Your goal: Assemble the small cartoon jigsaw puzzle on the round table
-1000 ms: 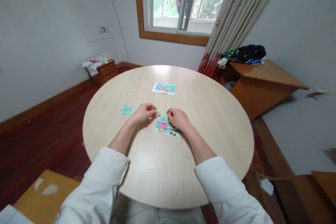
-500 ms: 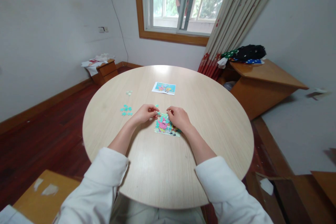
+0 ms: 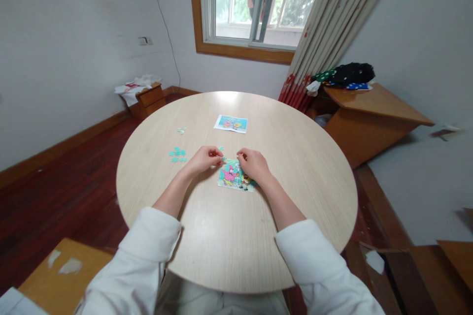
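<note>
A partly joined cartoon jigsaw [image 3: 233, 177] lies near the middle of the round wooden table [image 3: 236, 236]. My left hand [image 3: 204, 158] rests at the puzzle's upper left corner, fingers curled in a pinch on a small teal puzzle piece. My right hand [image 3: 254, 165] lies over the puzzle's upper right part, fingers curled and pressed to its top edge; what they hold is hidden. Loose teal pieces [image 3: 178, 154] lie to the left of my left hand, and another small piece [image 3: 181, 130] sits farther back.
A printed reference picture [image 3: 231, 123] lies farther back on the table. A wooden desk [image 3: 373, 108] with clothes stands to the right, beside a curtain [image 3: 332, 24]. A small cabinet [image 3: 150, 98] stands by the left wall. A cardboard box [image 3: 59, 270] sits at lower left.
My right hand has shifted slightly right and up along the puzzle's top edge. My left hand has barely moved.
</note>
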Motion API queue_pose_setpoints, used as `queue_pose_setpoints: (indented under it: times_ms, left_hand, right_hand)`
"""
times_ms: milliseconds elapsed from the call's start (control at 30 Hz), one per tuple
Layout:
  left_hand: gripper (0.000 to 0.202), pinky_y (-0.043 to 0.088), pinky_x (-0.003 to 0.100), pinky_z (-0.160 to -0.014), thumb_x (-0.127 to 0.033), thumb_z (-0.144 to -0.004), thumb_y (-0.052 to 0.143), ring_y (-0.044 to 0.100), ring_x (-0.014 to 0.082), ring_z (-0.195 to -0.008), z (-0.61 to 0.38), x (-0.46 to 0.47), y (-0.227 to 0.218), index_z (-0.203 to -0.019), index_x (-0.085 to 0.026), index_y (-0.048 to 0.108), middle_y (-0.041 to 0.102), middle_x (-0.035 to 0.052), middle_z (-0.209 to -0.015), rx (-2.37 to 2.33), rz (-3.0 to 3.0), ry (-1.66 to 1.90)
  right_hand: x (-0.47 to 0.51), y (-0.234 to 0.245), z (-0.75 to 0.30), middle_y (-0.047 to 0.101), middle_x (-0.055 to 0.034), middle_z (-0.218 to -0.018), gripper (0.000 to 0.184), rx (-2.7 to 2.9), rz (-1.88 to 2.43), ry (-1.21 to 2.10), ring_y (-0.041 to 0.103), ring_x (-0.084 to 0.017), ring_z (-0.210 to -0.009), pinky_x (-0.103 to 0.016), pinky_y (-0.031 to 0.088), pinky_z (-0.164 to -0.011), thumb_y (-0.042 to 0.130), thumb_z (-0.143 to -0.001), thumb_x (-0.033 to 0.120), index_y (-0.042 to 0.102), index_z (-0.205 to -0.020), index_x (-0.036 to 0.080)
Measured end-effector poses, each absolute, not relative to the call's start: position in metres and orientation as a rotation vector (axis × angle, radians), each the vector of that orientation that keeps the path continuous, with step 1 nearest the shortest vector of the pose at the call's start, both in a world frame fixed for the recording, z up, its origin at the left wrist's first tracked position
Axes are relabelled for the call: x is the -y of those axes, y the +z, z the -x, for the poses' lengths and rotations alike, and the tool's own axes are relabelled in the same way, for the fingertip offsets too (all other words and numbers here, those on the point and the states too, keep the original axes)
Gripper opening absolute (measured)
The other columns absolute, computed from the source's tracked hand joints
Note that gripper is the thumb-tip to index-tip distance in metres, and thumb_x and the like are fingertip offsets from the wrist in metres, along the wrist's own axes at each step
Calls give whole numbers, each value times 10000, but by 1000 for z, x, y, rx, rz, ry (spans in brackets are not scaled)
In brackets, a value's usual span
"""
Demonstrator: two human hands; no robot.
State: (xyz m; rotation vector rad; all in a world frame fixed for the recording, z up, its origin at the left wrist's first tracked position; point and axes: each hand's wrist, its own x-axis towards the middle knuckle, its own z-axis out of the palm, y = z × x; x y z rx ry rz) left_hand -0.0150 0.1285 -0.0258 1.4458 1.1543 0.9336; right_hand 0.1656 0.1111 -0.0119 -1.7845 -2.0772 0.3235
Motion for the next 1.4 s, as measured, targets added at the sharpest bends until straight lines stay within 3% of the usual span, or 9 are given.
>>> queue_pose_setpoints:
  times_ms: [200, 433, 600, 800, 1167, 1400]
  left_hand:
    - [186, 478, 275, -594, -182, -623, 688, 611, 136, -560, 11, -129, -29, -619, -126, 510, 594, 20, -540, -1108, -1318, 951]
    - [256, 443, 249, -598, -184, -660, 659, 596, 119, -568, 14, -128, -26, -903, -108, 642, 595, 5, -557, -1086, -1463, 958]
    - [242, 403, 244, -566, -183, -652, 657, 549, 110, -541, 14, -129, -26, -875, -93, 681, 583, 10, -529, -1110, -1522, 934]
    - [249, 442, 269, -613, -188, -665, 647, 580, 119, -578, 14, -130, -30, -889, -79, 650, 618, 36, -600, -1065, -1440, 927]
    - [141, 441, 267, -598, -179, -620, 661, 576, 128, -587, 13, -128, -25, -745, -113, 648, 612, 30, -598, -1109, -1475, 936]
    - [229, 406, 238, -576, -133, -601, 647, 547, 101, -570, 15, -128, -26, -829, -114, 632, 605, 8, -615, -1109, -1509, 951]
  right_hand:
    - [-110, -12, -164, 685, -40, -925, 270, 2099, 1777, 317, 599, -156, -825, -235, 395, -690, 412, -851, 267, 660, -952, 227]
    - [-111, -13, -164, 684, -43, -936, 276, 2123, 1779, 310, 602, -157, -837, -236, 396, -702, 403, -863, 272, 657, -964, 230]
    - [-111, -13, -164, 682, -44, -944, 279, 2130, 1796, 321, 599, -153, -847, -232, 397, -715, 403, -866, 279, 654, -979, 229]
    - [-110, -11, -163, 681, -41, -950, 278, 2130, 1798, 316, 599, -156, -849, -235, 396, -713, 404, -860, 270, 655, -974, 234]
    - [-110, -10, -165, 682, -43, -941, 272, 2104, 1798, 337, 600, -151, -847, -229, 401, -713, 410, -859, 267, 659, -961, 228]
    - [-118, -17, -169, 685, -54, -912, 260, 1956, 1640, 428, 601, -134, -790, -236, 427, -737, 436, -830, 202, 666, -948, 183]
